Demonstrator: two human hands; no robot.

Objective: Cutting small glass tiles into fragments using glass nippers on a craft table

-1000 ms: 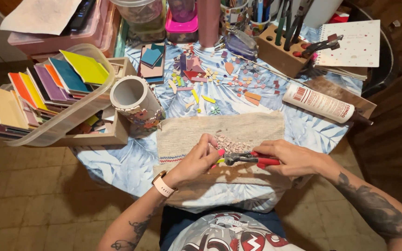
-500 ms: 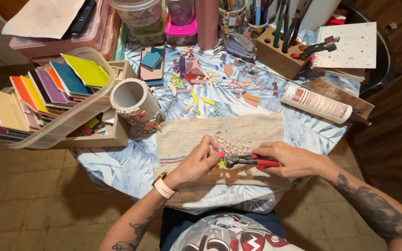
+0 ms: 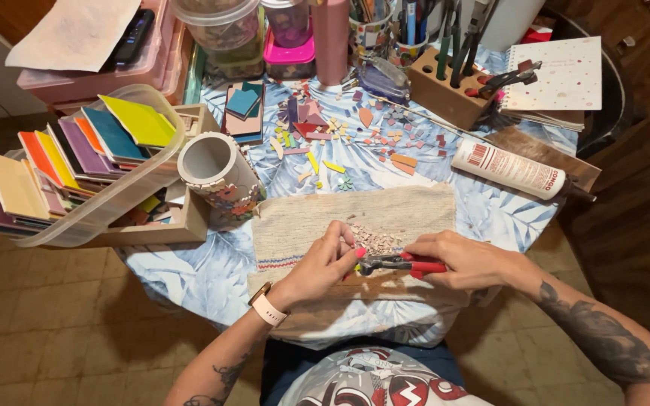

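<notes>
My right hand (image 3: 469,261) grips red-handled nippers (image 3: 404,264) over a beige woven cloth (image 3: 408,212) at the near edge of the table. My left hand (image 3: 325,262) pinches a small tile piece right at the nipper jaws; the piece itself is mostly hidden by my fingers. A small heap of pale tile chips (image 3: 374,240) lies on the cloth just beyond the jaws. A white watch is on my left wrist.
A white cylinder partly covered in mosaic (image 3: 220,178) lies left of the cloth. A clear tub of coloured tiles (image 3: 77,162) sits at far left. Loose tile bits (image 3: 355,139), a glue tube (image 3: 509,168), a wooden tool block (image 3: 449,90) and a notebook (image 3: 558,75) lie beyond.
</notes>
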